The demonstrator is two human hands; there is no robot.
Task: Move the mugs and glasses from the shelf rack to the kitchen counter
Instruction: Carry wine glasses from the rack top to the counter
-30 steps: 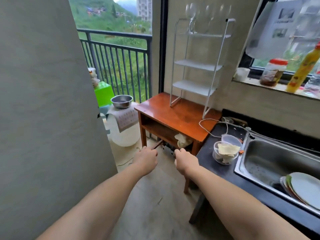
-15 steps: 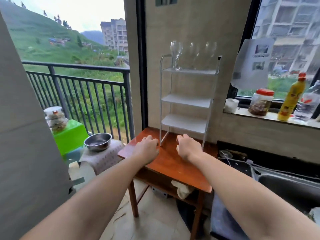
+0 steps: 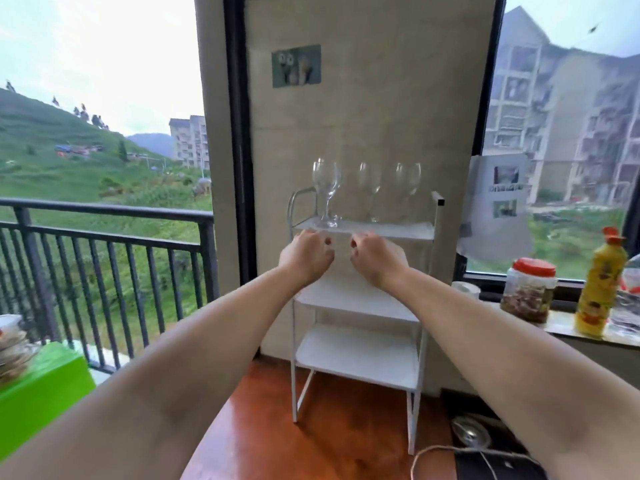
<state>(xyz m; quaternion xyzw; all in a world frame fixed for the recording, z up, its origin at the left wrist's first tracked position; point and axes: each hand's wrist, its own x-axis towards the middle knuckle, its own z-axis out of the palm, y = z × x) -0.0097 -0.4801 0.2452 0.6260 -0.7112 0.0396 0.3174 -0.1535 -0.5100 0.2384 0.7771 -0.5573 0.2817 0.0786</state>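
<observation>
Both hands (image 3: 341,258) have risen to the glasses' (image 3: 367,192) shelf.

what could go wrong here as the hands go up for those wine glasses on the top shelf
1. The wine glasses stand tall on thin stems close together on the top shelf; taking one may knock its neighbour over.
2. The left hand and right hand sit right at the shelf's front edge. A bump could shake the light white rack and topple the glasses.
3. The glass is clear and hard to see against the wall, so a grip may miss.
</observation>
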